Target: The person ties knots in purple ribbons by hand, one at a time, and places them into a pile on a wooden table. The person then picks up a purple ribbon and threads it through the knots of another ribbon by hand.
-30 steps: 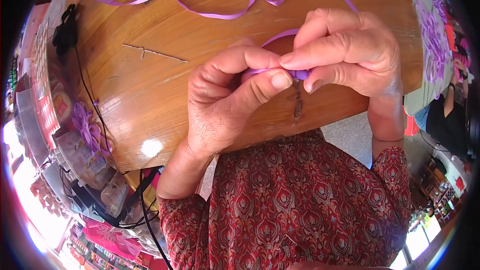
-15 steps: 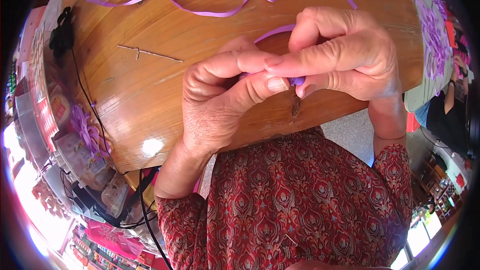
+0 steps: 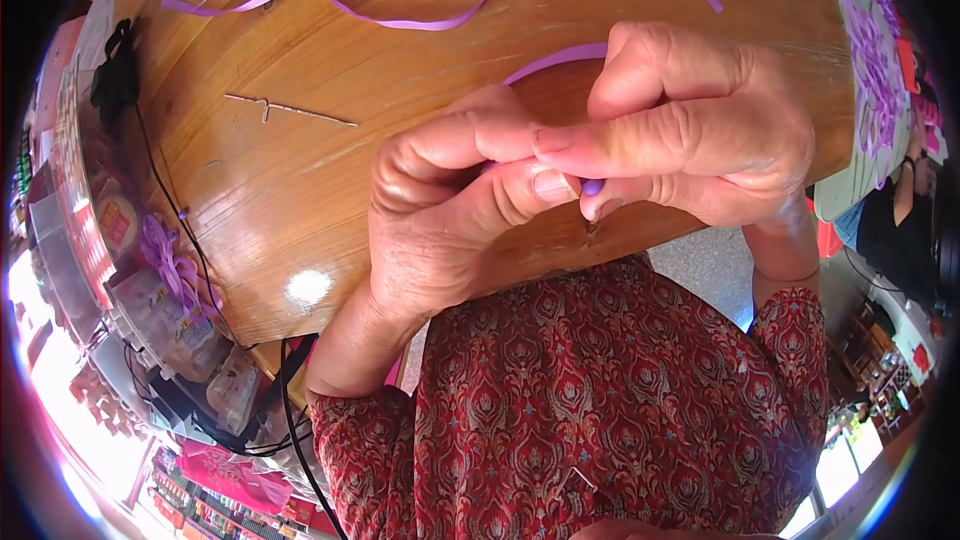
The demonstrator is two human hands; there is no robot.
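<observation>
Both hands meet at centre, left hand (image 3: 440, 220) and right hand (image 3: 690, 130) pinching closed on a short fold of purple ribbon (image 3: 592, 186), the folding seemingly early, with most ribbon loose on the wooden table (image 3: 250, 190) toward 12 o'clock.

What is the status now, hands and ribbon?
Left hand, right hand: both pinching purple ribbon over wooden table. Wire hook lies apart. Nothing blocking.

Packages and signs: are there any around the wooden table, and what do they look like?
Clear plastic packets: left of the table, stacked in rows, shiny, one with a purple bow inside.
Pink package: lower left, flat, bright pink.
Small colourful packets: bottom left edge, in a row, too small to tell apart.
No screens show.
</observation>
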